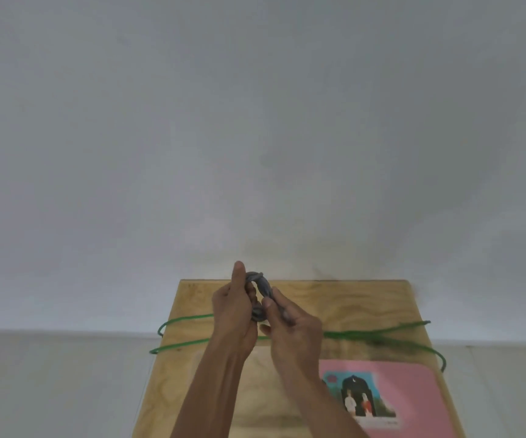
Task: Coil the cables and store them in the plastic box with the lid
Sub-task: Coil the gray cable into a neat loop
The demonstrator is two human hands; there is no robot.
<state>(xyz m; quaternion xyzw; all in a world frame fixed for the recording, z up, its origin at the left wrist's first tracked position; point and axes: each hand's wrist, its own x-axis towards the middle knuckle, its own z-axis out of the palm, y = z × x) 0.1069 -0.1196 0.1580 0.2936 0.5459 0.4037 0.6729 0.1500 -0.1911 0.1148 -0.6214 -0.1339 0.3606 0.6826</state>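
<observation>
While a pale wall fills the whole far part of the view, a plywood table takes up the near centre, its far edge set against that wall. On the near right of the table lies a pink box lid bearing a printed picture label; whether a box sits under it cannot be told. A green cable stretches across the table from left to right, looping off the left edge and crossing over itself near the right edge before curving down past the right side. It passes beneath both forearms, which reach in from the near edge.

Both hands meet just above the far middle of the table, close together and both gripping one small coil. The left hand is closed around the left side of a grey cable, thumb pointing up toward the wall, fingers wrapped through the coil. The right hand pinches the right side of the same grey cable between thumb and fingertips. This grey cable is wound into a tight oval bundle, held upright between the two hands, raised above the table, farther from the viewer than the green cable and well apart from the pink box lid.
</observation>
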